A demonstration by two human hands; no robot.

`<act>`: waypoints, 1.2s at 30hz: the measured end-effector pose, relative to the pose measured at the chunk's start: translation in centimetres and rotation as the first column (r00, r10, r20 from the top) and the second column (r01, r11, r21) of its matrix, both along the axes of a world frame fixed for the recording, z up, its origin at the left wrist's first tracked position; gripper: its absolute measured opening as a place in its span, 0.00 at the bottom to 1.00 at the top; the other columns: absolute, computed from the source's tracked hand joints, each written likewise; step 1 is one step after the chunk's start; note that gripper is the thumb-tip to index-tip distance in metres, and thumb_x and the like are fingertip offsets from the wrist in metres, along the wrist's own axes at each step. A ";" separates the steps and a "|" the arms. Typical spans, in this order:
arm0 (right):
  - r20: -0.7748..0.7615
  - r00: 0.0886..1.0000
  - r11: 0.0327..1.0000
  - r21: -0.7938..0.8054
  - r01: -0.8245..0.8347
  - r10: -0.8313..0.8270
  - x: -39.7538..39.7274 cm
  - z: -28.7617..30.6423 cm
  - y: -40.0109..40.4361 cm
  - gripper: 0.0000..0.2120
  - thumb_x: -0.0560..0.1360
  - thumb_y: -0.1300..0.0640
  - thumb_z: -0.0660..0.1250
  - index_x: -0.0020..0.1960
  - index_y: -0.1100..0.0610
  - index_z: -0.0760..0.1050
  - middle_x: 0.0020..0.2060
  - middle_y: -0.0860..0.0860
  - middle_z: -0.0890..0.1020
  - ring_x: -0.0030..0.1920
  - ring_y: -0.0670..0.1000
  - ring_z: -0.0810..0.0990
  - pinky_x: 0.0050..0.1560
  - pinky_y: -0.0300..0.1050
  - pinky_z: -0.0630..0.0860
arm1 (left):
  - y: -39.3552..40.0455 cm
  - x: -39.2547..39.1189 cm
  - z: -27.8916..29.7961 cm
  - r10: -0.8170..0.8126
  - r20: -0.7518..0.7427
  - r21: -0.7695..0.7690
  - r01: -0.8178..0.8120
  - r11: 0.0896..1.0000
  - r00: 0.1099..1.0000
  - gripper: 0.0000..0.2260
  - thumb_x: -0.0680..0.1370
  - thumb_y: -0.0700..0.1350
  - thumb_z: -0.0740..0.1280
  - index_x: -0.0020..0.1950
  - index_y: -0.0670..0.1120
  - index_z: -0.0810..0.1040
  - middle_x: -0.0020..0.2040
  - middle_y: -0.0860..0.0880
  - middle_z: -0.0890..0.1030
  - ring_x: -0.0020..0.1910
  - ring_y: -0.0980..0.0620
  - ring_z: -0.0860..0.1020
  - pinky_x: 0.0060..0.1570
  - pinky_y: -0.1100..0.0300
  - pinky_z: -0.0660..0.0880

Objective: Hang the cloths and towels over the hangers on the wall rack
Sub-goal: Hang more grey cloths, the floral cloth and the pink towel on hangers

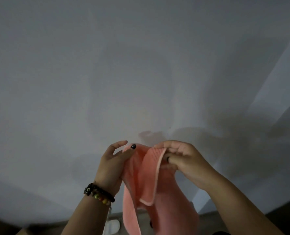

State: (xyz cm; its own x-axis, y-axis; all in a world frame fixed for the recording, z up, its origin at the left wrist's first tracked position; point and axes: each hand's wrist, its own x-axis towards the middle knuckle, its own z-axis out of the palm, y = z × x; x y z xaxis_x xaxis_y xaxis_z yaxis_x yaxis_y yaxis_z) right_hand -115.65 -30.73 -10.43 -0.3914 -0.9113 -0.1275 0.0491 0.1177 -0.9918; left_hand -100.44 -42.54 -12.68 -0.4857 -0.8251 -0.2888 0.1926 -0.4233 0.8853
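Observation:
A salmon-pink cloth [146, 180] hangs folded in front of me, held up by its top edge between both hands. My left hand [112, 164] pinches the cloth's left top corner with thumb and a finger, the other fingers spread loosely. My right hand [183, 160] grips the right top edge, thumb pressed against curled fingers. The cloth's lower part drops out of the bottom of the frame. No hanger or wall rack is in view.
A plain grey-white wall [106, 73] fills almost the whole view, with soft shadows of my arms on it. A pale vertical band [275, 85] runs down the right side. A beaded bracelet [99, 194] circles my left wrist. A strip of floor [208, 217] shows at the bottom.

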 end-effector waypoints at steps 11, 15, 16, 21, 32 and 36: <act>-0.742 0.615 0.951 -0.308 0.038 -0.265 0.5 1.9 -1.1 0.10 0.65 0.55 0.68 0.27 0.52 0.70 0.35 0.46 0.74 0.38 0.44 0.75 0.41 0.33 0.69 | 1.1 0.2 3.1 -0.150 -0.012 -0.437 0.130 0.890 0.989 0.10 0.76 0.29 0.62 0.50 0.38 0.81 0.50 0.43 0.85 0.49 0.45 0.82 0.49 0.56 0.80; -0.443 0.872 0.963 -0.247 0.105 -0.209 0.3 2.8 -1.3 0.08 0.65 0.58 0.66 0.31 0.58 0.68 0.26 0.47 0.71 0.28 0.45 0.68 0.31 0.39 0.65 | 1.5 0.2 4.2 -0.218 -0.029 -0.470 0.179 0.864 0.976 0.14 0.76 0.28 0.62 0.56 0.41 0.81 0.53 0.46 0.84 0.53 0.47 0.82 0.51 0.57 0.79; -0.393 0.899 0.967 -0.229 0.110 -0.196 0.2 2.9 -1.4 0.07 0.67 0.59 0.66 0.33 0.55 0.68 0.26 0.49 0.72 0.28 0.45 0.68 0.31 0.39 0.65 | 1.6 0.1 4.3 -0.218 -0.036 -0.478 0.175 0.861 0.975 0.15 0.76 0.29 0.62 0.57 0.42 0.80 0.53 0.46 0.84 0.53 0.47 0.82 0.51 0.57 0.79; -0.473 0.876 0.987 -0.158 0.020 -0.093 0.2 2.9 -1.4 0.12 0.77 0.64 0.64 0.50 0.47 0.77 0.41 0.48 0.83 0.39 0.44 0.79 0.42 0.35 0.72 | 1.4 -0.1 4.1 -0.160 -0.109 -0.441 0.097 0.892 0.981 0.19 0.76 0.31 0.64 0.63 0.48 0.74 0.46 0.41 0.85 0.46 0.47 0.84 0.47 0.58 0.80; -0.380 0.923 0.989 -0.146 0.001 -0.057 1.0 3.4 -0.9 0.06 0.69 0.60 0.76 0.36 0.53 0.79 0.31 0.46 0.80 0.32 0.47 0.76 0.35 0.39 0.70 | 1.1 0.4 2.2 -0.051 -0.084 -0.373 0.016 0.928 0.995 0.06 0.77 0.35 0.65 0.52 0.43 0.76 0.40 0.42 0.85 0.35 0.49 0.82 0.34 0.59 0.77; -0.360 0.930 0.981 -0.194 0.002 -0.073 0.9 3.7 0.0 0.05 0.72 0.60 0.73 0.42 0.51 0.81 0.37 0.43 0.80 0.31 0.52 0.71 0.36 0.46 0.67 | 0.9 0.9 1.5 -0.077 -0.093 -0.381 0.036 0.924 0.993 0.09 0.76 0.34 0.65 0.47 0.41 0.84 0.49 0.43 0.85 0.52 0.45 0.83 0.50 0.52 0.77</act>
State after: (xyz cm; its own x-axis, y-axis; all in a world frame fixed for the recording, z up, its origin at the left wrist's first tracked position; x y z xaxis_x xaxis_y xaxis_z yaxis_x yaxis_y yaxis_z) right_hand -114.71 -30.74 -6.72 -0.4129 -0.8883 0.2010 -0.3182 -0.0661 -0.9457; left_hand -99.53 -41.62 -11.16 -0.5453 -0.8329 0.0942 0.2784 -0.0739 0.9576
